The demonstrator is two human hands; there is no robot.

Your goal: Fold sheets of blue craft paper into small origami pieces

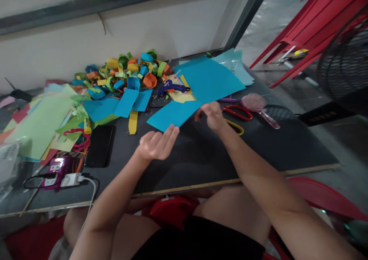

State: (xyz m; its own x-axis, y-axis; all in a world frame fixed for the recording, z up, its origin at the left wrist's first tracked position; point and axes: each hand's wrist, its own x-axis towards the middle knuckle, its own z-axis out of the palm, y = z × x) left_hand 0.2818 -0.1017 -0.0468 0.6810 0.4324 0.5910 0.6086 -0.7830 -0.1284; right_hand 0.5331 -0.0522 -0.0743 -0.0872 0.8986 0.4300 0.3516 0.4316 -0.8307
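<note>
A small blue sheet of paper (172,114) is held above the dark table, tilted. My left hand (158,143) pinches its near edge between closed fingers. At the sheet's right corner, my right hand (212,116) also has its fingers closed on the paper. Just behind lies a larger blue sheet (214,78), whose near corner comes close to my right hand. A blue glue gun (172,87) rests beyond the held sheet. Red-handled scissors (238,113) and a yellow handle (235,126) lie right of my right hand, the latter partly hidden by my arm.
Folded paper pieces (123,72) are heaped along the wall. Coloured sheets (43,118), a black phone (99,146), a glue stick (87,126) and a purple power adapter (56,172) lie left. A pink hairbrush (260,108) lies right, near a fan (345,61) and red chair (319,26).
</note>
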